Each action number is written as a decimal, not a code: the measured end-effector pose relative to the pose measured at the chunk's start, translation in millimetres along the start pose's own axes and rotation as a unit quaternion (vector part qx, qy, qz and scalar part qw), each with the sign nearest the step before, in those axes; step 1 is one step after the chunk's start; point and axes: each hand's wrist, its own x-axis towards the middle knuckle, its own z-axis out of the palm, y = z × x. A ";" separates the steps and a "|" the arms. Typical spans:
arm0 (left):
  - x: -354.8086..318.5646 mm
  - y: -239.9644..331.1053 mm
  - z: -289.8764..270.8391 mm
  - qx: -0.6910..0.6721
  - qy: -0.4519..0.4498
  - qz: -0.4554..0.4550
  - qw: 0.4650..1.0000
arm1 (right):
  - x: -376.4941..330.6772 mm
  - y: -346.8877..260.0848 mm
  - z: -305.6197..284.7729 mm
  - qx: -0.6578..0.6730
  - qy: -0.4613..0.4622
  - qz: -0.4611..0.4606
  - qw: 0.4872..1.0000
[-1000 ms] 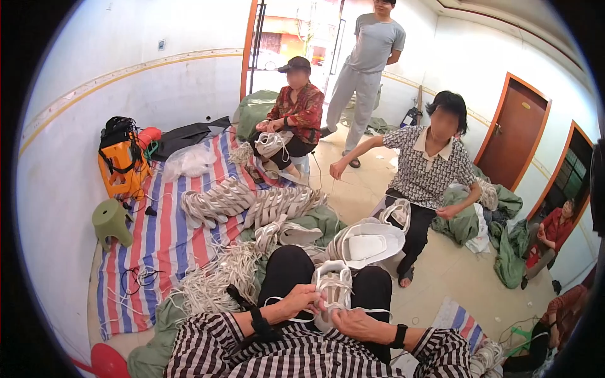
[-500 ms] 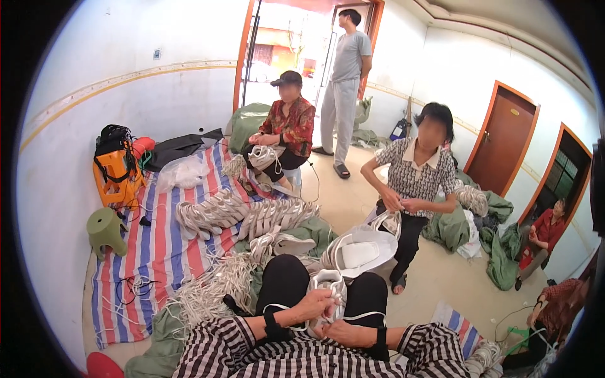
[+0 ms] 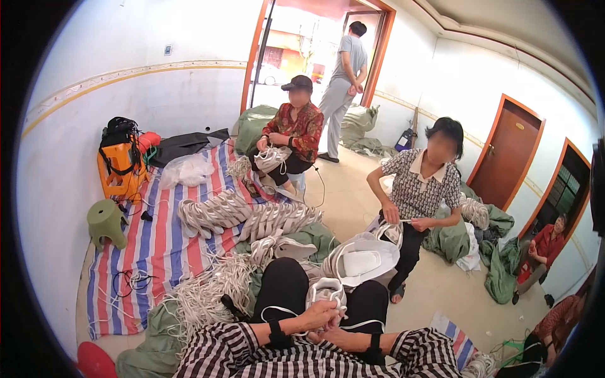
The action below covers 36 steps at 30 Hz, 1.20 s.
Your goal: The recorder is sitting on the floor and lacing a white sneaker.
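A white and pale grey sneaker rests between my black-clad knees, its opening facing away from me. A white shoelace loops from it over my left thigh, and another stretch bends over the right thigh. My left hand is closed at the eyelets, pinching the lace there. Just below and nearer my body, my right hand is closed too; its fingertips are partly hidden, so what they grip cannot be made out. Beyond my right knee lie larger white shoe pieces.
Rows of sneakers and a heap of laces lie on a striped sheet. A green stool stands left. Opposite sits a person in a patterned shirt holding a lace; another in red handles a shoe.
My right hand has drawn down and a little left, toward my body. The person opposite has spread their hands along a lace. The standing person has turned toward the doorway.
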 end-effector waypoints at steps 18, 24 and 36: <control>-33.4 -0.5 -5.8 -0.088 -0.026 -0.006 0.996 | 8.7 -66.6 -175.2 0.034 -0.141 0.083 0.986; -42.7 4.0 1.3 -0.047 -0.048 -0.021 0.998 | -17.3 -59.3 -179.6 0.191 0.140 0.257 0.937; -24.9 9.8 -14.8 -0.178 -0.029 -0.001 0.984 | -21.0 -65.8 -159.5 0.170 0.355 0.283 0.874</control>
